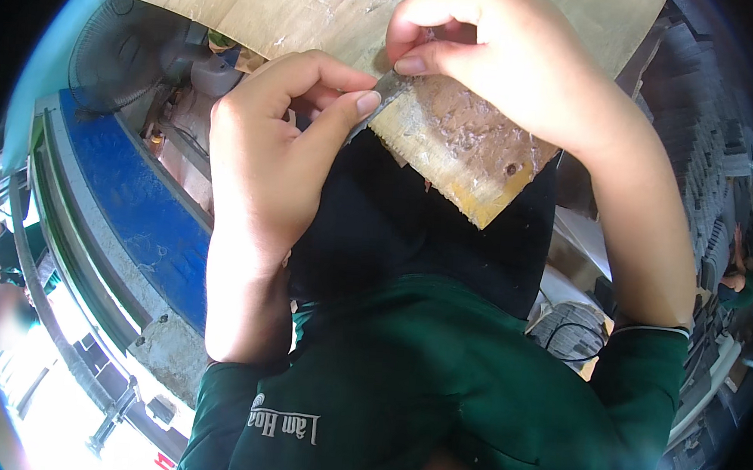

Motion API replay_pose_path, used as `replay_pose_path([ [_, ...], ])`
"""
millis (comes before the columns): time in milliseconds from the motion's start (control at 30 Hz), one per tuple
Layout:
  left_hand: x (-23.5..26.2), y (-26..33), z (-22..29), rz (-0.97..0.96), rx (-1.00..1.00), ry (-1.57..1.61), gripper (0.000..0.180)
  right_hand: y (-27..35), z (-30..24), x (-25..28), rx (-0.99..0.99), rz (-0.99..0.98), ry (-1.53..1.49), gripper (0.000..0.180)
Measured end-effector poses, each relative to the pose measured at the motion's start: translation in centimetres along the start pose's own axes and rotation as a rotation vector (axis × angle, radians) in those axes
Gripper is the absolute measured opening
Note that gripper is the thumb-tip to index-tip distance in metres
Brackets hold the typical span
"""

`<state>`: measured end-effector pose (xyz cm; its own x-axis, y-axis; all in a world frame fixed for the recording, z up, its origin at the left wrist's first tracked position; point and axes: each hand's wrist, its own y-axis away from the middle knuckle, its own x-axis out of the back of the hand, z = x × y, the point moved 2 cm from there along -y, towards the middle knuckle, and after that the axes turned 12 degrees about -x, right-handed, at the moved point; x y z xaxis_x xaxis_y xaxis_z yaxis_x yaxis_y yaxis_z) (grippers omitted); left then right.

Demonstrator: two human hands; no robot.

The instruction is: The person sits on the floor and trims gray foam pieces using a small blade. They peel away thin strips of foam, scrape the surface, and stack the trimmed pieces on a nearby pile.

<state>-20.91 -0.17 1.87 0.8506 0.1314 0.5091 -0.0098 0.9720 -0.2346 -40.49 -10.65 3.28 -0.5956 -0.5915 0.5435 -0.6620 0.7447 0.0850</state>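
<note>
My left hand (271, 134) pinches a thin grey strip (389, 86) between thumb and forefinger. At the strip's far end, my right hand (509, 45) has its thumb and bent fingers closed together on it; part of the grip is hidden. Under both hands lies a worn wooden board (458, 171), smeared brown, with scraps stuck on it and a small dark hole near its right side. One corner of this board juts out toward me over my lap. The strip rests along the board's left edge.
Beyond the board stretches a pale wooden tabletop (270, 9) with shreds scattered on it. To the left are a dark fan (120, 51) and a long blue belt (142, 199). Grey stacked pieces (680, 141) stand at the right. Other people show at both sides.
</note>
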Motion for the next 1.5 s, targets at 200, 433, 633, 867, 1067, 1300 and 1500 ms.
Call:
replay_pose_path([
  [200, -0.6, 1.5, 0.4, 0.035, 0.115, 0.004, 0.019, -1.6, 1.4, -0.9, 0.003, -0.184, -0.352, 0.015],
  [433, -1.5, 3.1, -0.2, 0.195, 0.108, 0.096, 0.032, -0.7, -0.1, 0.0, 0.132, -0.167, -0.021, 0.010],
  [633, -2.3, 4.2, -0.3, 0.292, 0.203, 0.432, 0.050, -3.7, 0.1, 1.0, 0.120, -0.445, 0.034, 0.014],
  [867, -2.7, 3.3, -1.5, 0.244, 0.160, 0.586, 0.053, -4.3, 1.7, -0.1, 0.082, -0.390, -0.181, 0.033],
  [1067, -2.5, 3.8, -1.6, 0.199, 0.277, 0.622, 0.058, -3.1, 1.4, -0.2, -0.037, -0.372, -0.111, 0.029],
  [1300, -2.7, 2.6, -1.9, 0.289, 0.186, 0.588, 0.059, -2.8, -1.1, 1.8, 0.081, -0.323, 0.228, 0.024],
  [1500, -2.4, 3.2, -1.4, 0.250, 0.256, 0.545, 0.059, -2.1, 1.2, -0.3, 0.198, -0.027, 0.042, 0.025],
])
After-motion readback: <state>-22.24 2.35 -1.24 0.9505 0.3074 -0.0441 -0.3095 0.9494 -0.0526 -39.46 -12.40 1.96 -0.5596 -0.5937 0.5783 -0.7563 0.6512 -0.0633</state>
